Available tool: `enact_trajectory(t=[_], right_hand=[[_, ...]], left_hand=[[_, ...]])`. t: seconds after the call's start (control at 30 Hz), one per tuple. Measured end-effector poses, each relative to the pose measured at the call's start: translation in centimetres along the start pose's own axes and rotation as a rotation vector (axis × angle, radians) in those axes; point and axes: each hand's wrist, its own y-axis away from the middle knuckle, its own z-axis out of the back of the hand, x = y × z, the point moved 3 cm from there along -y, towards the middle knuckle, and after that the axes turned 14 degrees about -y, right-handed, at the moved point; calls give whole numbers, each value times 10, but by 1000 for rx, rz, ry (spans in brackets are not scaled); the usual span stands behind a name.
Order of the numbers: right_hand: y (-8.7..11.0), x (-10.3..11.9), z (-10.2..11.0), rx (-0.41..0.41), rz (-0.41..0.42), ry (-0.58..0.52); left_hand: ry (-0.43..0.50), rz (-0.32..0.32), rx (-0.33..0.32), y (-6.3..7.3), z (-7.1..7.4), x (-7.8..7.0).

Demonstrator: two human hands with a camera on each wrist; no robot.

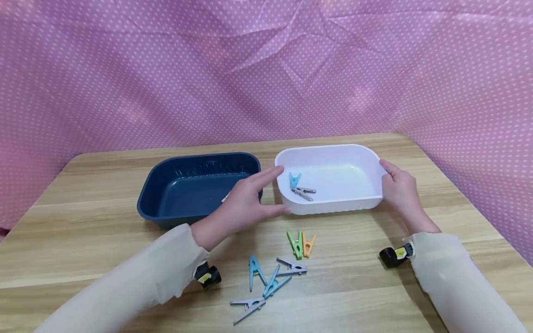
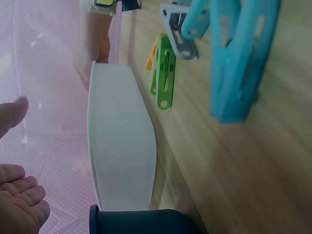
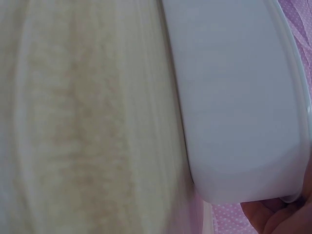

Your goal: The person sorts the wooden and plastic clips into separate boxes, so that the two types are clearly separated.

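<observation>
My right hand (image 1: 401, 189) grips the right end of a white plastic tub (image 1: 333, 206), its thumb at the rim. In the right wrist view, the fingers (image 3: 273, 214) curl at the tub's corner. My left hand (image 1: 243, 203) is spread at the tub's left end, thumb and fingers apart; in the left wrist view it holds nothing, and contact with the tub cannot be told. Inside the white tub lie a light blue clothespin (image 1: 294, 180) and grey clothespins (image 1: 303, 192). A green clothespin (image 1: 296, 245) and an orange clothespin (image 1: 308, 245) lie in front of it.
A dark blue tub (image 1: 166, 219) stands on the left, partly behind my left hand; a small pale thing (image 1: 225, 197) shows in it. Blue clothespins (image 1: 275, 284) and grey clothespins (image 1: 250, 305) lie near the front of the wooden table (image 1: 354, 296). Pink dotted cloth (image 1: 266, 69) hangs behind.
</observation>
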Motion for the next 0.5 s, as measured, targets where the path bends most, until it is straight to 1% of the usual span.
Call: enact_trajectory(t=[0.23, 0.4, 0.5], right_hand=[[1, 1, 0, -14, 14, 13], [1, 1, 0, -8, 11, 8], [1, 1, 1, -14, 17, 16]], left_hand=[[21, -80, 8, 19, 4, 2], [59, -116, 34, 31, 6, 3], [71, -160, 47, 37, 7, 2]])
